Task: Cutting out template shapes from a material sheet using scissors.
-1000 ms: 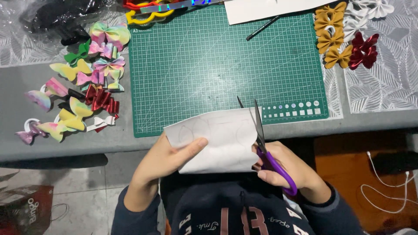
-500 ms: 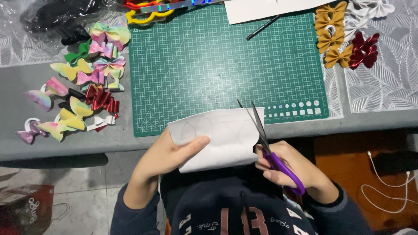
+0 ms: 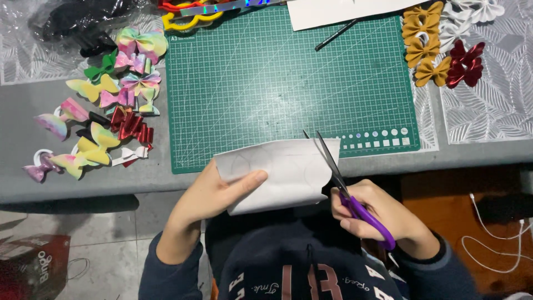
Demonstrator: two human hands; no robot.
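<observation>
Seen from above, a white sheet (image 3: 280, 172) with faint pencilled outlines is held over the near edge of a grey table (image 3: 83, 178), partly overlapping the near edge of a green cutting mat (image 3: 288, 83). The sheet is pinched at its left side by the left hand (image 3: 214, 194), with the thumb laid flat on top and the other fingers hidden beneath. A pair of purple-handled scissors (image 3: 347, 191) is gripped by the right hand (image 3: 380, 214), whose fingers are curled through and around the handles; the blades are spread slightly and set against the right edge of the sheet, pointing away toward the far side. Dark sleeves and a dark printed top are seen at the near edge of the view. To the left of the mat, a scatter of pastel bows (image 3: 100, 122) in pink, yellow and green is spread on the table, with red metallic bows (image 3: 129, 126) among them. At the far right, mustard bows (image 3: 425, 47), dark red bows (image 3: 465, 64) and white bows (image 3: 472, 11) are laid on a patterned clear covering. A black pen (image 3: 336, 35) is lying on the far part of the mat, just beside a large white paper (image 3: 344, 8). A yellow scalloped template (image 3: 189, 21) is placed at the far left corner of the mat, and crumpled black plastic (image 3: 78, 19) is seen further left.
</observation>
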